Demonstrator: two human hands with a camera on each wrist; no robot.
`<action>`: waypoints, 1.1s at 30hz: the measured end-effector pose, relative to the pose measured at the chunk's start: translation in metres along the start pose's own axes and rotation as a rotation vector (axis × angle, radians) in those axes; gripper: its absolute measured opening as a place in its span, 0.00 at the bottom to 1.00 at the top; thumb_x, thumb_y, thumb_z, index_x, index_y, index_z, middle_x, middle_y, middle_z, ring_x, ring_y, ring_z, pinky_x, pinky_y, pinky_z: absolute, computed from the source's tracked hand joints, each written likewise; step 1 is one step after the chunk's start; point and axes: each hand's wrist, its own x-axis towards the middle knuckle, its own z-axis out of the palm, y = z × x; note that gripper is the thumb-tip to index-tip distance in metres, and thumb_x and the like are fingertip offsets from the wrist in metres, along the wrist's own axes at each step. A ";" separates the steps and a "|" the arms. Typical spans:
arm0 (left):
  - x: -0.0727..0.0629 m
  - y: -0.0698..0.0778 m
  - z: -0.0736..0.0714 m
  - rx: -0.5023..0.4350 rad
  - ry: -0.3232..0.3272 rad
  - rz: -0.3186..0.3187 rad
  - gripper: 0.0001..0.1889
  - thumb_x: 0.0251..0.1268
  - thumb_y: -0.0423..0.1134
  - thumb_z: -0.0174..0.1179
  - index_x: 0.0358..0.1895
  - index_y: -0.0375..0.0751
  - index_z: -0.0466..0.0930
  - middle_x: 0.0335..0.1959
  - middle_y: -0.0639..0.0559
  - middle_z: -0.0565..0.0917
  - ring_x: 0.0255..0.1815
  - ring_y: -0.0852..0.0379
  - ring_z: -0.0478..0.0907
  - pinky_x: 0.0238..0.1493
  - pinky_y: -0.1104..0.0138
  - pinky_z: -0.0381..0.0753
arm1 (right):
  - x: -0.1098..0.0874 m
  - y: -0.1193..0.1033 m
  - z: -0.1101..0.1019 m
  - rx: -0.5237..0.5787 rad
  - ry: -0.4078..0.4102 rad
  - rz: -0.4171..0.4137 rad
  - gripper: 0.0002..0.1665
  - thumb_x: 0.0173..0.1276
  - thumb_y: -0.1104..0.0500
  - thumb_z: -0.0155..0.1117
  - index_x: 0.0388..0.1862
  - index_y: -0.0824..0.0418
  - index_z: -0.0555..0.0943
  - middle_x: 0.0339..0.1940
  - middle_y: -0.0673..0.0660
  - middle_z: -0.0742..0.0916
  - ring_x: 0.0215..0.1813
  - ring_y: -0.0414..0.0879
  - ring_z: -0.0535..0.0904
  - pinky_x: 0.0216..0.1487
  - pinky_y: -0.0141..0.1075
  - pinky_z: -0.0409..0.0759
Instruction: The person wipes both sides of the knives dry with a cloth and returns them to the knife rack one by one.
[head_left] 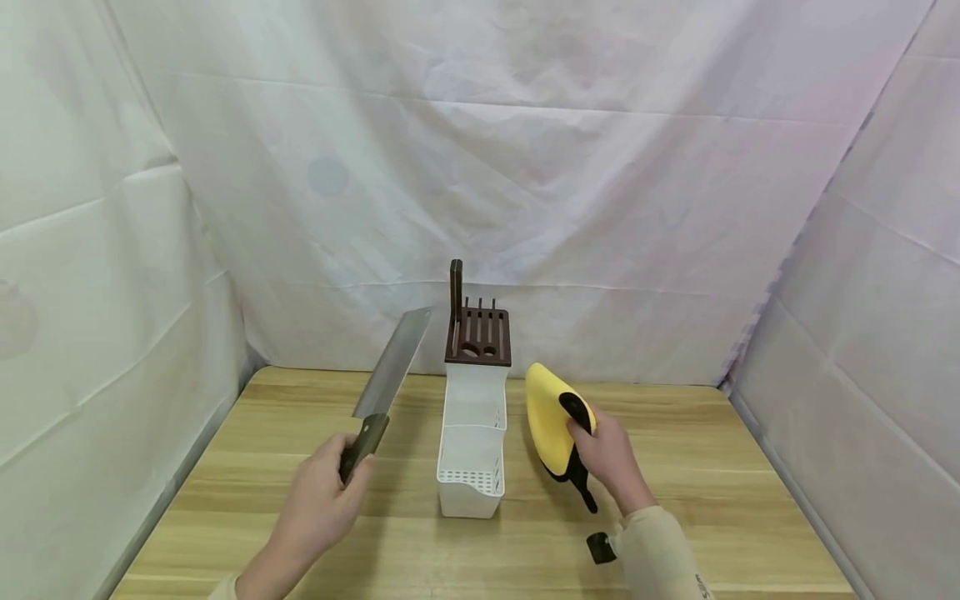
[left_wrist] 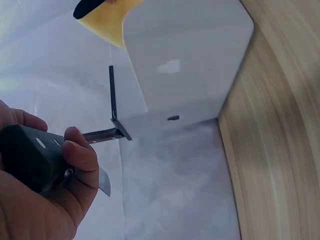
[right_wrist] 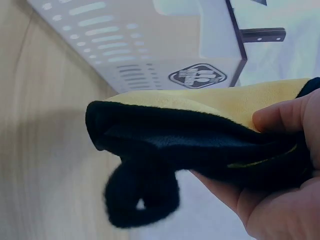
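My left hand (head_left: 318, 500) grips the dark handle of a broad-bladed kitchen knife (head_left: 393, 362). Its blade points up and away, to the left of a white knife rack (head_left: 472, 450) with a brown slotted top (head_left: 480, 337). In the left wrist view the fingers curl round the handle (left_wrist: 30, 155), and most of the blade is hidden. On the rack's right side, my right hand (head_left: 606, 450) pinches a folded yellow cloth (head_left: 551, 417) with black edging and a black hanging loop (right_wrist: 142, 192). The cloth is held up beside the rack's slotted wall.
The rack stands upright on a wood-grain table (head_left: 697, 467), with a perforated compartment at its front. White sheets (head_left: 525, 183) hang behind the table and along both sides. A small black object (head_left: 600, 547) shows beside the right sleeve.
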 end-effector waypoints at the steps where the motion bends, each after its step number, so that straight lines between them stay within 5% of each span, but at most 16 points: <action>1: 0.000 0.002 0.002 -0.005 0.003 0.005 0.11 0.71 0.35 0.62 0.49 0.31 0.80 0.25 0.54 0.74 0.18 0.66 0.66 0.17 0.69 0.69 | 0.000 -0.002 -0.001 0.007 0.006 -0.002 0.07 0.76 0.62 0.60 0.43 0.65 0.82 0.27 0.57 0.81 0.29 0.47 0.75 0.31 0.38 0.73; 7: -0.001 0.011 0.017 -0.039 0.045 0.101 0.12 0.63 0.30 0.67 0.48 0.31 0.81 0.28 0.55 0.76 0.20 0.68 0.67 0.17 0.71 0.70 | -0.001 -0.012 -0.006 0.046 0.039 -0.039 0.14 0.77 0.63 0.60 0.56 0.66 0.84 0.36 0.61 0.87 0.34 0.48 0.79 0.34 0.39 0.74; 13: 0.000 0.019 0.032 -0.042 0.071 0.196 0.14 0.58 0.27 0.71 0.47 0.32 0.82 0.30 0.56 0.77 0.24 0.69 0.66 0.19 0.72 0.69 | -0.001 -0.022 -0.011 0.081 0.053 -0.053 0.12 0.77 0.63 0.61 0.54 0.66 0.84 0.34 0.62 0.86 0.33 0.48 0.79 0.32 0.38 0.72; 20: 0.002 0.026 0.045 -0.004 0.059 0.232 0.16 0.55 0.27 0.73 0.47 0.31 0.81 0.32 0.56 0.77 0.26 0.67 0.65 0.21 0.73 0.68 | -0.003 -0.032 -0.019 0.111 0.069 -0.043 0.17 0.79 0.60 0.60 0.62 0.64 0.82 0.38 0.64 0.86 0.34 0.46 0.78 0.32 0.37 0.71; 33: 0.010 0.036 0.063 0.011 0.067 0.289 0.17 0.51 0.24 0.71 0.47 0.27 0.84 0.31 0.52 0.77 0.25 0.67 0.64 0.18 0.75 0.67 | 0.002 -0.059 -0.029 0.158 0.179 -0.195 0.20 0.79 0.60 0.59 0.67 0.60 0.80 0.30 0.62 0.82 0.31 0.47 0.77 0.29 0.35 0.72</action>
